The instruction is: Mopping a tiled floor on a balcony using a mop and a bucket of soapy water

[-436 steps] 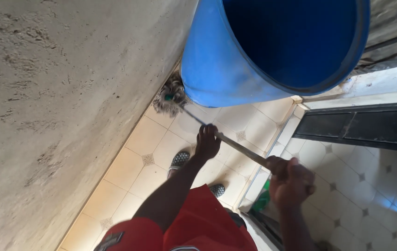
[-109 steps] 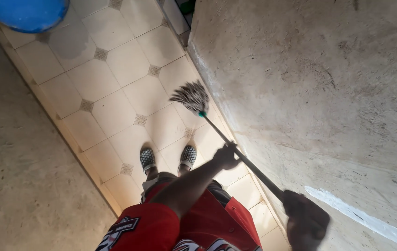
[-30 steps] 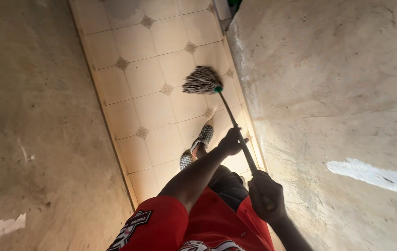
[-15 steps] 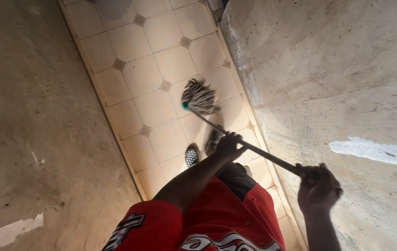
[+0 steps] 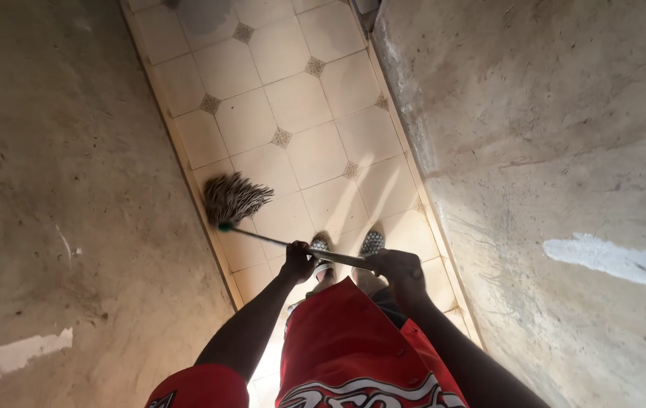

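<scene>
Mop head on floor by left wall – feet right

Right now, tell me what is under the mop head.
Cream floor tiles with small grey diamond insets lie under the mop head, beside the left wall's base. The patch directly beneath its strands is covered.

Cream floor tiles with small dark diamonds run between two rough grey plaster walls, one to my left and one to my right (each bearing a white smear), beneath my patterned shoes
</scene>
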